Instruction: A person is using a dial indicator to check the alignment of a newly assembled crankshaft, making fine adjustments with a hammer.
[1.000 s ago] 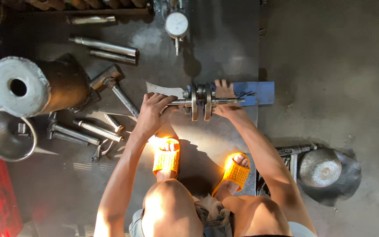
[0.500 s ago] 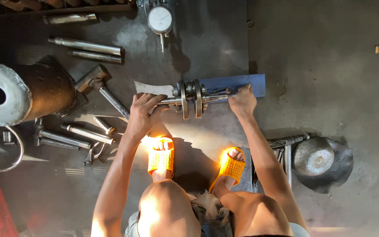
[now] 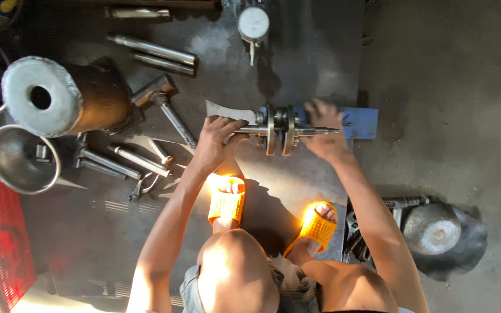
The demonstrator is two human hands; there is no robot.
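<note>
A metal shaft (image 3: 279, 130) with two round discs in its middle lies sideways, level, over a blue block (image 3: 358, 123) on the floor.

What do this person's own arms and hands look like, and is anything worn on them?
Both arms are bare along all that shows, no sleeves visible. The left hand and right hand wear no gloves; no watch, ring or bracelet is visible. The right hand is slightly blurred.
</note>
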